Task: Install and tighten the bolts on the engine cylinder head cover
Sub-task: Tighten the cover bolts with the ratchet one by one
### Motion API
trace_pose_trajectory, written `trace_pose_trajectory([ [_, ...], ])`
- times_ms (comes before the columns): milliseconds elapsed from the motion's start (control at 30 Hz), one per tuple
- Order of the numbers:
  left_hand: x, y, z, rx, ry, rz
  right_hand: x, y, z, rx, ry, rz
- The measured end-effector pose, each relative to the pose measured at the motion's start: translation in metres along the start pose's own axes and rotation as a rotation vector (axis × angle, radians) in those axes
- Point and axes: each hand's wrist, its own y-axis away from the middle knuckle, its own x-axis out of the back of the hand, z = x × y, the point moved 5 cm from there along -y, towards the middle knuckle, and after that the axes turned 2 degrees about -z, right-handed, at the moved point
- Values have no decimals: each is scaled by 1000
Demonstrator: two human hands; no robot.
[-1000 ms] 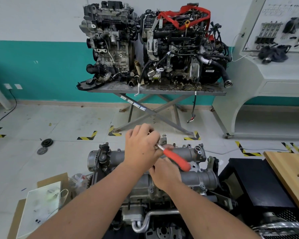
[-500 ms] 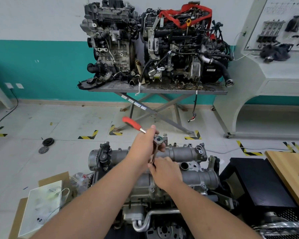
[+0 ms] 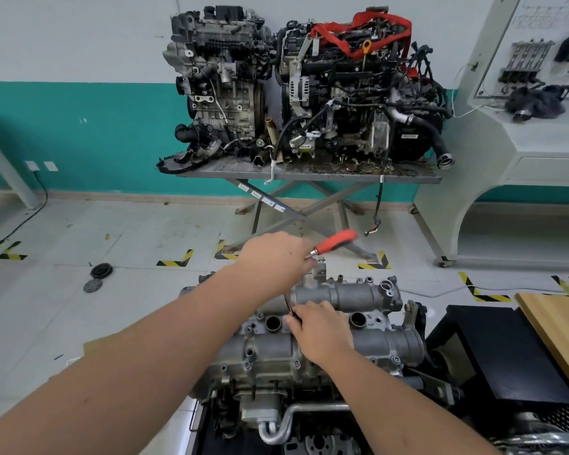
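The grey aluminium cylinder head cover sits on the engine right in front of me. My left hand grips the head of a ratchet wrench whose red handle points up and to the right. A thin extension bar runs down from under that hand to the cover. My right hand pinches the lower end of the bar, steadying it over a bolt I cannot see. Two open round holes show in the cover beside my right hand.
Two complete engines stand on a scissor-leg table at the wall. A white training console is at the right. A black stand and a wooden board lie to my right. Discs lie on the floor.
The red ratchet handle swung from pointing lower right, round to upper left, and now points upper right. My right hand stayed on the bar at the cover.
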Motion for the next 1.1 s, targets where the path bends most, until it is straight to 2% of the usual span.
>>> trace_pose_trajectory([
  [67, -7, 5, 10, -141, -125, 95, 1, 0, 0, -15, 1, 6],
  [133, -16, 12, 15, -209, -138, 188, 0, 0, 1, -28, 3, -1],
  [167, -19, 17, 17, -240, -134, 292, 1, 1, 0, -30, 2, 3],
  [267, -24, 35, 19, -301, -95, 743, 5, 3, -1, -38, -31, 49],
  [333, -32, 38, 17, -219, -23, 861, 4, 3, -1, -49, -79, 53],
  [400, -44, 35, 14, -81, 129, 790, 1, 1, 0, -59, -106, 15],
  [433, -48, 34, 12, -19, 304, 703, 0, 1, 1, -59, -106, 4],
  [533, -64, 32, 10, 84, 1138, 515, 2, 1, 2, -40, -38, 25],
  [667, -76, 21, 12, 425, 1833, 326, 1, 0, 3, -49, -27, 31],
  [733, -79, 16, 5, 554, 2081, 263, -1, -1, 4, -44, -25, 25],
  [933, -81, 15, -12, 633, 1983, 152, -2, -1, 4, -31, -46, 23],
  [1033, -76, 11, -12, 567, 2024, 99, -2, -1, 4, -32, -35, 34],
  [1100, -68, 7, -14, 514, 1952, 47, -2, -2, 4, -33, -28, 36],
])
